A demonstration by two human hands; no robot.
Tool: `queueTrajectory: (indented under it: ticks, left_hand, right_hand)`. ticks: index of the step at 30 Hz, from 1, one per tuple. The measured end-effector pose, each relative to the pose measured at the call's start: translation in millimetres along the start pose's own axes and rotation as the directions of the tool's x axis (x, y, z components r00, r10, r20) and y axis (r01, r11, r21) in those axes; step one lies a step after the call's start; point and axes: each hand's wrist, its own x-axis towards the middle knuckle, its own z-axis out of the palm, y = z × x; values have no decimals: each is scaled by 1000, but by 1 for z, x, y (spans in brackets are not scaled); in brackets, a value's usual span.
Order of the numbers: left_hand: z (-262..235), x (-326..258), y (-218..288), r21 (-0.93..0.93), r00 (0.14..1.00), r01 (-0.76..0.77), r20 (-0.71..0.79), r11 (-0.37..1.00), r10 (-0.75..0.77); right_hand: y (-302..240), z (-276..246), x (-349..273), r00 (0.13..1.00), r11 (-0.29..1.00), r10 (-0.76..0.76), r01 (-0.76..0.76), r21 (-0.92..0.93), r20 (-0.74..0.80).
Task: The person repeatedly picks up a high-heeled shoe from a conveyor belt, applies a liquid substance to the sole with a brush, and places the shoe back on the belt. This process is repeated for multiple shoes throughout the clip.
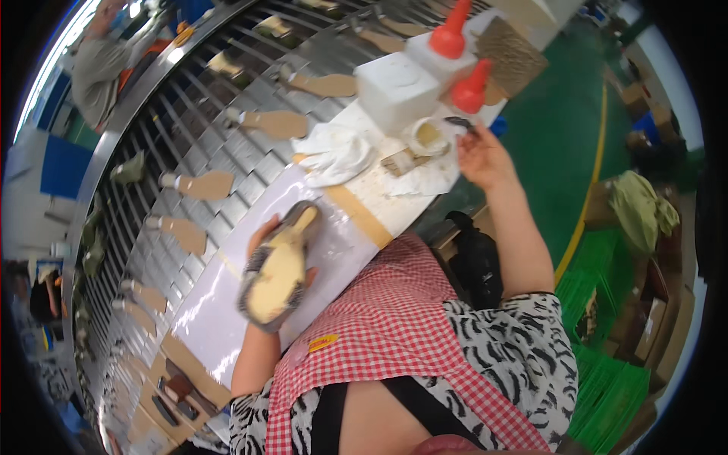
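My left hand wraps around a lasted shoe upper, dark at the sides with its pale yellow bottom turned up. It is held over a glossy white board. Out to the right, my right hand pinches a small dark object, too blurred to name. Close to it stands a small white cup with something yellowish inside. Beside the cup a flat brush lies on a stained white surface. A crumpled white glove rests to its left.
White bottles with red nozzles and a white container stand beyond the cup. Alongside runs a metal roller conveyor carrying tan insole pieces. Green crates are at the right; another person is at far left.
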Motion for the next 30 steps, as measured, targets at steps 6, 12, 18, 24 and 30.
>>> queueTrajectory:
  ticks: [6, 12, 18, 24, 30]
  left_hand:
    - [40, -14, 6, -279, 961, 165, -170, 946, -218]
    - [48, -22, -21, -72, 976, -48, -216, 996, 31]
    - [54, -26, -23, -163, 979, -24, -204, 986, -10]
    - [53, -28, -24, -199, 980, -5, -194, 980, -35]
    - [54, -25, -21, -155, 979, -33, -205, 987, 1]
  right_hand:
    - [35, 55, -75, 891, 972, -57, 153, -180, 451]
    - [116, 94, -144, 757, 737, 128, 359, -573, 640]
    - [138, 112, -145, 630, 611, 115, 564, -555, 768]
    - [132, 111, -149, 468, 364, 97, 805, -470, 878]
    - [133, 113, -152, 575, 609, 182, 570, -551, 797]
